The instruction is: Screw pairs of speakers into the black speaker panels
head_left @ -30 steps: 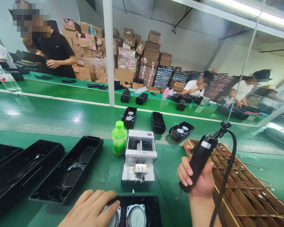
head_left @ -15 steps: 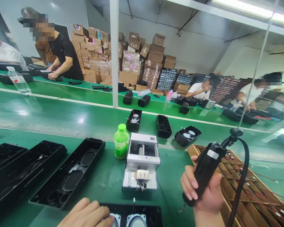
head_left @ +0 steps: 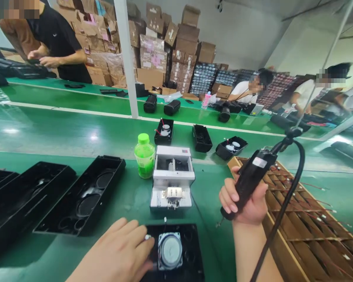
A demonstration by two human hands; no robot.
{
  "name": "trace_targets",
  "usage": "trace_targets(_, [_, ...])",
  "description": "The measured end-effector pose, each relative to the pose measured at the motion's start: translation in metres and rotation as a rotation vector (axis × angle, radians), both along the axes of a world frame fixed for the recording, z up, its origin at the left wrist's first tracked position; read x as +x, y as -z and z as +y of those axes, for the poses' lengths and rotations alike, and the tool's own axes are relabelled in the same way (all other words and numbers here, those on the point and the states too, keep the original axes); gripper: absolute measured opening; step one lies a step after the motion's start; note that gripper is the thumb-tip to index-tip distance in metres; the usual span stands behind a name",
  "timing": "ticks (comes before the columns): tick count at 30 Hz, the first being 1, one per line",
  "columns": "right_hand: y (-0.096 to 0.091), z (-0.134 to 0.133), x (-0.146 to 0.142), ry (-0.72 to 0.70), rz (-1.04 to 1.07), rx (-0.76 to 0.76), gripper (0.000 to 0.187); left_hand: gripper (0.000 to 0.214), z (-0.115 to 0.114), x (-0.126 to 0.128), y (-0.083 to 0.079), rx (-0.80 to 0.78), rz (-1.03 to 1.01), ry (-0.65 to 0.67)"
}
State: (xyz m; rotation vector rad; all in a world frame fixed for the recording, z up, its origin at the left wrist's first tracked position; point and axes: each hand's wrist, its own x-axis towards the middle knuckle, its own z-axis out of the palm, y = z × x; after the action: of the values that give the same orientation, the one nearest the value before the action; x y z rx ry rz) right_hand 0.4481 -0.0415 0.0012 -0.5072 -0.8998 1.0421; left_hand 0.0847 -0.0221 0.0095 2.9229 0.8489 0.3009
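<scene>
In my right hand (head_left: 253,203) is a black electric screwdriver (head_left: 248,178), its bit pointing down and left. A cable and a hanging cord join its top end. My left hand (head_left: 120,250) is over the left part of a black speaker housing (head_left: 191,243), fingers curled together and thumb blurred. A small white piece shows by its fingertips; whatever else is under them is hidden. A round speaker driver (head_left: 170,250) in a square frame sits in the housing, right of that hand. Just behind stands a white screw feeder (head_left: 172,180).
A green-capped bottle (head_left: 144,154) stands left of the feeder. Black empty housings (head_left: 88,196) lie at left. A divided cardboard box (head_left: 300,219) with red wires is at right. Smaller black cases (head_left: 202,137) sit on the green conveyor. Several people are across the line.
The view has tipped downward, showing more of the housing. My left hand has shifted right over it, hiding the left driver. My right hand still holds the screwdriver.
</scene>
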Motion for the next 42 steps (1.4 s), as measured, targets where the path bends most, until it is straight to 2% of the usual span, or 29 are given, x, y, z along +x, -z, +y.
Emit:
trace_targets(4, [-0.005,-0.002,0.007,0.003,-0.051,-0.029,0.064,0.019,-0.005,0.031,0.000,0.002,0.146,0.016])
trace_targets(8, [-0.011,-0.004,0.008,0.046,-0.086,-0.047,0.062,0.021,-0.007,0.043,-0.003,-0.011,0.224,-0.020])
trace_targets(12, [-0.013,-0.003,0.006,0.080,-0.091,-0.070,0.064,0.027,-0.007,0.033,-0.015,-0.110,0.078,-0.048])
trace_targets(16, [-0.014,0.000,0.003,0.086,-0.097,-0.091,0.065,0.027,-0.003,0.006,-0.017,-0.066,-0.116,-0.052])
trace_targets(19, [-0.014,0.002,0.002,0.085,-0.105,-0.099,0.065,0.015,0.001,-0.014,-0.013,-0.040,-0.101,0.008])
trace_targets(22, [-0.014,0.002,0.002,0.089,-0.108,-0.096,0.067,0.018,0.003,-0.024,-0.010,-0.029,-0.089,0.068])
trace_targets(26, [-0.015,0.002,0.002,0.098,-0.097,-0.114,0.067,0.024,0.004,-0.022,-0.009,-0.010,-0.088,0.085])
trace_targets(36, [-0.017,-0.001,0.008,0.078,-0.094,-0.148,0.068,0.035,0.012,-0.015,-0.015,-0.091,-0.052,0.116])
trace_targets(42, [-0.016,-0.002,0.008,0.059,-0.084,-0.140,0.065,0.043,0.012,-0.013,-0.014,-0.095,-0.076,0.087])
